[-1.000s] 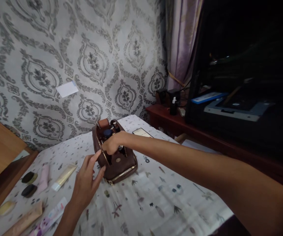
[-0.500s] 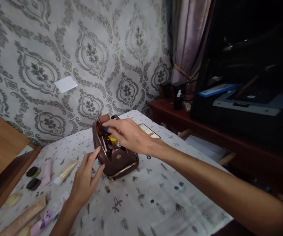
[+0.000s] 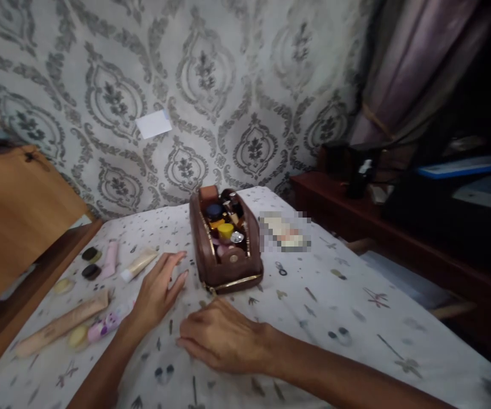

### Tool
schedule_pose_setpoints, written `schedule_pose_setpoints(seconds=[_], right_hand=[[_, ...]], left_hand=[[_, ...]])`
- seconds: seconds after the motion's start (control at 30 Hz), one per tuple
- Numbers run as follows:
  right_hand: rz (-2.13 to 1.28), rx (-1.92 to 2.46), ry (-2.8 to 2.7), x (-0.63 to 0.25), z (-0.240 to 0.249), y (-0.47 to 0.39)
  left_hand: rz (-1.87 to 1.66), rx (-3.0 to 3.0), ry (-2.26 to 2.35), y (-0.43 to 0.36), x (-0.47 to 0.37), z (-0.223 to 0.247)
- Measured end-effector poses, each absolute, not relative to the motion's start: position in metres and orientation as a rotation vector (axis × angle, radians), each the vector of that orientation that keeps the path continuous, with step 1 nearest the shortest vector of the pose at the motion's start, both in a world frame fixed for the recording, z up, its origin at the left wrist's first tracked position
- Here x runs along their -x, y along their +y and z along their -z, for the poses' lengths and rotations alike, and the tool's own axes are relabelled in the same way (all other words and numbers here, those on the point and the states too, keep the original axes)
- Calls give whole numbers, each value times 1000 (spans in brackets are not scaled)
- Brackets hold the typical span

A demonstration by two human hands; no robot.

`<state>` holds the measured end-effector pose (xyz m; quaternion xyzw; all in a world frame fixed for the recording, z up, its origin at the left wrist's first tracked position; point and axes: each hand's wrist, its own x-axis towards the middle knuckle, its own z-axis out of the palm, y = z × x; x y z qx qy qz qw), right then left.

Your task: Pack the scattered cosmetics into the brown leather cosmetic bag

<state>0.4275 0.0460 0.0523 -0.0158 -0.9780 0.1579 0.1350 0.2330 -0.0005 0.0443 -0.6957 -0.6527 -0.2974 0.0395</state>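
A brown cosmetic bag [image 3: 203, 258] stands unzipped on the patterned cloth, packed with small items. Among them show a yellow cap [image 3: 225, 230], a dark blue lid [image 3: 214, 212] and a clear faceted stopper [image 3: 237, 237]. My left hand [image 3: 155, 292] rests just left of the bag, fingers apart and holding nothing. In front of the bag, my right hand [image 3: 231, 338] is closed with its fingers curled under. Whether something is inside it is hidden. Beyond my left fingers lies a cream tube with a white cap [image 3: 140, 264].
At left lie a pink tube [image 3: 110, 258], dark round lids [image 3: 91, 272], a long beige tube [image 3: 64, 324] and a pink-purple tube [image 3: 108, 322]. A blurred-out phone [image 3: 283, 232] lies right of the bag. A wooden board [image 3: 24, 210] stands left; a red-brown shelf [image 3: 326, 207] runs along the right.
My right hand has come out of the bag and down toward me, now curled in front of it. My left hand has let go of the bag's side. The view has swung left.
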Motion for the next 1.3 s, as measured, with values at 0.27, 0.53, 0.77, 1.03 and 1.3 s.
schedule_pose_setpoints(seconds=[0.27,0.53,0.77,1.03,1.3], right_hand=[[-932,374,-2701,-362,-19,44],[-1638,539,-2189,-310,7,42],[-1729,509,-1956,-311,27,47],[-1636,490,-2070,-312,27,44],[-1616,476,-2111,-313,26,45]], left_hand=[[743,2043,-2140,-21,-191,-38],[591,1666,-2388,-42,-120,-43],[556,1242,-2612,-78,-21,-45],[524,1142,-2725,-78,33,-29],[458,1087,-2759,-45,50,-26]])
